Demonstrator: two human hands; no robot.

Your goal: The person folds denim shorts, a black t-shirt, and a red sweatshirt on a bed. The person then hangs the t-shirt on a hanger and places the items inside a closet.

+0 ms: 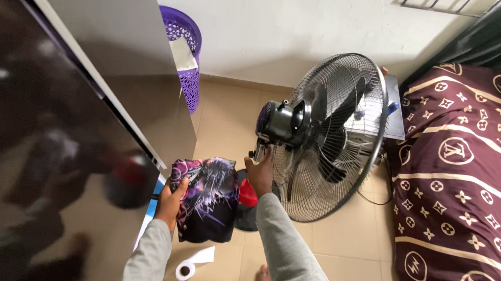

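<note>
Head view shows the left hand point(170, 196) gripping a folded dark cloth point(209, 198), soft and light, by its edge. The right hand point(260, 173) closes on the standing fan point(326, 137) under its motor housing; the fan looks top-heavy and stiff.

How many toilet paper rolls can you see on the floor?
1: a white toilet paper roll lies on the tiled floor below the left hand. Others may be hidden.
</note>
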